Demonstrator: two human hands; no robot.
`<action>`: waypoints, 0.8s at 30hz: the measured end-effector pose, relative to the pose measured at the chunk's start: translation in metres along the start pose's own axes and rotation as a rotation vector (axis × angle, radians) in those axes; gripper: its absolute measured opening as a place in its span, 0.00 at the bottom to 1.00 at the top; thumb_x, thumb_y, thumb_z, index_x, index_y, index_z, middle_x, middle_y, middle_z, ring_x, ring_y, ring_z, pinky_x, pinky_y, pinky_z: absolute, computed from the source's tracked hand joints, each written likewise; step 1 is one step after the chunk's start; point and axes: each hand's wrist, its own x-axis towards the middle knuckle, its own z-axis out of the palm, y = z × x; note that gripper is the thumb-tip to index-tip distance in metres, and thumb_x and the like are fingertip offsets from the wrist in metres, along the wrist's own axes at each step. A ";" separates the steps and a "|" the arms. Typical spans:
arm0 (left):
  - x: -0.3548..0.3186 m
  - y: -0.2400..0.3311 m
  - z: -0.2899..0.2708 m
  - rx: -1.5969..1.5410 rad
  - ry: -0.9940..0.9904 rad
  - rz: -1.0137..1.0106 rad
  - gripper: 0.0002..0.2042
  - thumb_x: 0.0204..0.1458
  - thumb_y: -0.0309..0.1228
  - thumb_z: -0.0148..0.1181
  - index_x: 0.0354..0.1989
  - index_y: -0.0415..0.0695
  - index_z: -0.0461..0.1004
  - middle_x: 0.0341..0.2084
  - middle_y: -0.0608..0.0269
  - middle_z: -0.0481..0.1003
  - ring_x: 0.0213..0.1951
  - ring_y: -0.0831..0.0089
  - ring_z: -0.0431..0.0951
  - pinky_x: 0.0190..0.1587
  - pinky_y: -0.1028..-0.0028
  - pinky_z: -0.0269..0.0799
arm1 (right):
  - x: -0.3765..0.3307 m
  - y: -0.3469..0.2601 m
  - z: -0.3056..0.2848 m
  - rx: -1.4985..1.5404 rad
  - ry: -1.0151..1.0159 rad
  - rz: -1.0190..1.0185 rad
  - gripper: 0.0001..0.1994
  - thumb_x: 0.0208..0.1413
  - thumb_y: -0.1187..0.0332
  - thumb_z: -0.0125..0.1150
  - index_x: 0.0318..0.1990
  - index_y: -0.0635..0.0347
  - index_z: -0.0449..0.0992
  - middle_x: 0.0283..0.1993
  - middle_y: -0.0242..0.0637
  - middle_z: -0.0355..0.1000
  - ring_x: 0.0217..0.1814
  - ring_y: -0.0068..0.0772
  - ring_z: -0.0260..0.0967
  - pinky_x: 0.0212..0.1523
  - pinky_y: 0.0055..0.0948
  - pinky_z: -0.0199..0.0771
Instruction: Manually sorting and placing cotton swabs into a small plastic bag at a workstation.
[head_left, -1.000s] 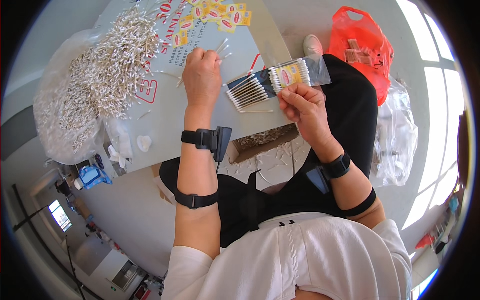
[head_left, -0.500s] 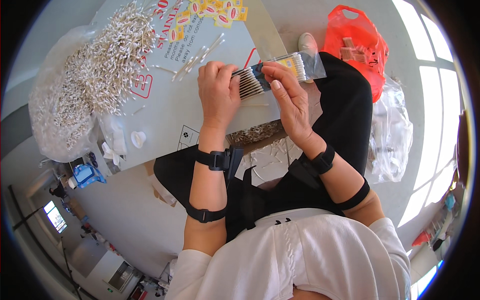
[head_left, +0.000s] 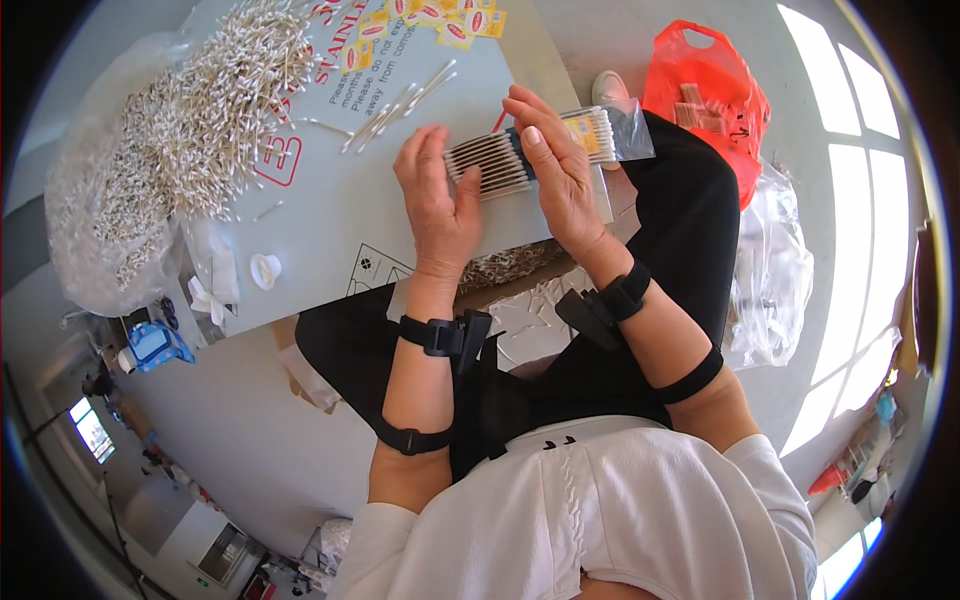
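Observation:
A flat row of cotton swabs lies on the grey sheet-topped table, partly inside a clear plastic bag. Within the bag a yellow card rests near the white swab tips. My left hand is cupped at the left end of the row, thumb and fingers apart, touching the swab tips. Stretched out across the middle of the pack is my right hand, its fingers straight and its thumb raised; its palm side is hidden. Several loose swabs lie beyond my left hand.
A big heap of swabs spills from a clear bag at the left. Yellow cards are spread at the far edge. A white round cap sits near the left edge. On the floor at right is a red plastic bag.
My left hand has loosened from a curled grasp into a cupped shape at the swab ends. My right hand's fingers have straightened and tilted up across the pack.

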 end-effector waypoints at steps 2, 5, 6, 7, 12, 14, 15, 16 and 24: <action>0.000 0.002 0.009 -0.284 0.105 -0.131 0.25 0.60 0.37 0.56 0.63 0.37 0.62 0.61 0.51 0.63 0.65 0.56 0.60 0.68 0.59 0.53 | 0.001 0.004 0.006 0.009 0.017 -0.016 0.18 0.69 0.62 0.47 0.59 0.65 0.71 0.66 0.45 0.63 0.67 0.37 0.60 0.66 0.31 0.58; 0.005 0.004 0.018 -0.659 0.251 -0.286 0.27 0.66 0.42 0.47 0.66 0.34 0.58 0.65 0.49 0.59 0.68 0.59 0.58 0.70 0.60 0.49 | 0.003 0.010 0.012 0.029 0.052 -0.062 0.18 0.69 0.63 0.47 0.60 0.65 0.70 0.67 0.46 0.62 0.69 0.38 0.59 0.66 0.31 0.57; 0.007 0.004 0.020 -0.752 0.291 -0.310 0.28 0.67 0.43 0.44 0.66 0.32 0.56 0.66 0.48 0.58 0.68 0.59 0.57 0.71 0.60 0.49 | 0.004 0.012 0.012 0.009 0.053 -0.060 0.18 0.69 0.63 0.47 0.60 0.65 0.70 0.68 0.46 0.62 0.69 0.38 0.58 0.67 0.31 0.57; 0.009 0.005 0.023 -0.751 0.291 -0.313 0.28 0.67 0.43 0.44 0.66 0.32 0.56 0.66 0.48 0.58 0.68 0.59 0.57 0.71 0.60 0.49 | 0.005 0.013 0.013 -0.012 0.055 -0.056 0.18 0.69 0.64 0.47 0.60 0.65 0.69 0.68 0.46 0.61 0.70 0.38 0.58 0.67 0.31 0.56; 0.012 0.006 0.028 -0.824 0.275 -0.320 0.28 0.68 0.42 0.42 0.67 0.31 0.55 0.64 0.43 0.60 0.68 0.58 0.58 0.71 0.61 0.49 | 0.003 0.015 0.018 0.006 0.061 -0.036 0.18 0.69 0.64 0.47 0.60 0.66 0.69 0.68 0.47 0.61 0.71 0.38 0.57 0.67 0.31 0.56; 0.012 0.007 0.029 -0.842 0.271 -0.334 0.27 0.68 0.42 0.42 0.66 0.31 0.56 0.64 0.44 0.60 0.68 0.58 0.58 0.71 0.60 0.49 | 0.004 0.016 0.017 -0.011 0.066 -0.044 0.18 0.69 0.64 0.47 0.59 0.66 0.69 0.68 0.47 0.61 0.71 0.38 0.57 0.67 0.31 0.56; 0.013 0.007 0.029 -0.857 0.268 -0.348 0.27 0.68 0.42 0.41 0.66 0.31 0.56 0.64 0.44 0.60 0.68 0.57 0.58 0.71 0.60 0.49 | 0.005 0.016 0.017 -0.004 0.078 -0.038 0.18 0.69 0.64 0.47 0.59 0.66 0.70 0.68 0.47 0.62 0.70 0.38 0.58 0.67 0.31 0.57; 0.012 0.006 0.027 -0.859 0.268 -0.346 0.27 0.68 0.42 0.41 0.66 0.31 0.56 0.64 0.44 0.60 0.68 0.57 0.58 0.71 0.60 0.49 | 0.005 0.016 0.017 0.004 0.090 -0.033 0.18 0.69 0.64 0.47 0.59 0.66 0.70 0.67 0.47 0.62 0.69 0.38 0.59 0.66 0.31 0.57; -0.013 -0.005 -0.016 -0.544 0.264 -0.309 0.23 0.64 0.32 0.48 0.65 0.36 0.60 0.65 0.50 0.62 0.67 0.59 0.60 0.70 0.59 0.51 | 0.009 -0.027 -0.028 -0.352 -0.160 -0.106 0.21 0.55 0.74 0.61 0.58 0.63 0.71 0.63 0.44 0.67 0.61 0.44 0.68 0.59 0.34 0.68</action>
